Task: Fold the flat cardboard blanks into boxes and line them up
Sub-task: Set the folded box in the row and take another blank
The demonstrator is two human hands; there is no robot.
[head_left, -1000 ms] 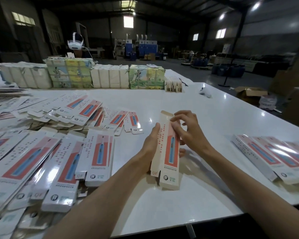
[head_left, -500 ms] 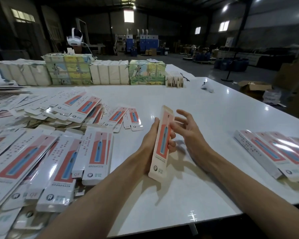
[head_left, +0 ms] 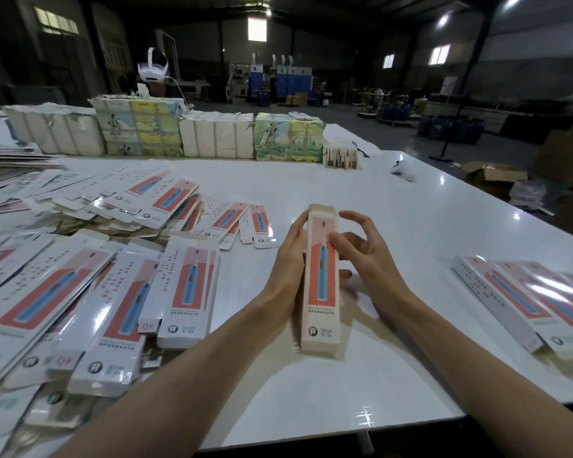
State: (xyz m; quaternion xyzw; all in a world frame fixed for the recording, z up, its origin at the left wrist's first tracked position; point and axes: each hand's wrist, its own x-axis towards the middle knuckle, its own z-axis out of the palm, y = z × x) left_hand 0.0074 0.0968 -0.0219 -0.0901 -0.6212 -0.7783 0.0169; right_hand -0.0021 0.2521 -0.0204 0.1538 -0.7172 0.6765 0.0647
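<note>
A long narrow box point(head_left: 321, 292), white and coral with a blue toothbrush picture, stands squared up in the middle of the white table point(head_left: 411, 233), its far end flap open. My left hand point(head_left: 286, 266) grips its left side, fingers wrapped behind it. My right hand point(head_left: 361, 252) is at its right side, thumb pressing the front face, the other fingers spread and curled in the air. A big pile of flat blanks point(head_left: 90, 292) covers the table's left. Several folded boxes point(head_left: 526, 295) lie side by side in a row at the right.
Wrapped bundles of printed stock point(head_left: 166, 133) line the table's far edge, with a small bundle point(head_left: 339, 155) and a white object point(head_left: 402, 170) beyond. An open carton point(head_left: 493, 175) sits on the floor to the right. The table's near edge point(head_left: 344, 431) runs below my forearms.
The flat blank has been opened into a square tube and turned front face up. My right thumb has come onto its face, and both hands have shifted slightly right.
</note>
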